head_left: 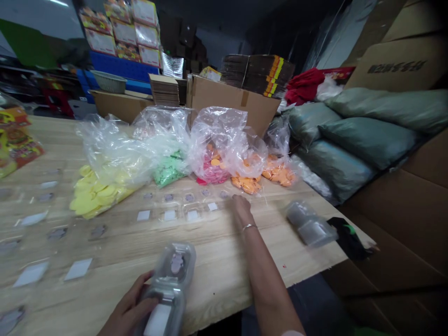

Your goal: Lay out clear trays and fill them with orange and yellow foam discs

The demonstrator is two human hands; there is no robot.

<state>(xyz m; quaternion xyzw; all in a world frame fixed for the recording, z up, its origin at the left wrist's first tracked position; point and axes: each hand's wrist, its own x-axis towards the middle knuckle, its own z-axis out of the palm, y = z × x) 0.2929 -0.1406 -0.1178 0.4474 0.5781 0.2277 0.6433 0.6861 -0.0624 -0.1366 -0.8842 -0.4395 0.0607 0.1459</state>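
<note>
Clear plastic tray stack (171,285) is gripped from its left side by the left hand (130,308), near the front of the desk (213,261); a grey piece (177,264) and a white card (158,319) are seen in it. Right hand (242,205) is stretched to the right end of the tray row (179,208), fingers bunched; whether anything is held can't be told. Risk: piece or card may be spilled if the stack is tilted; row may be knocked if the wrist is swept left. Reach behind is blocked by bags of yellow pieces (87,193), green pieces (171,171) and orange pieces (246,184); spare trays (311,225) are parked at right
</note>
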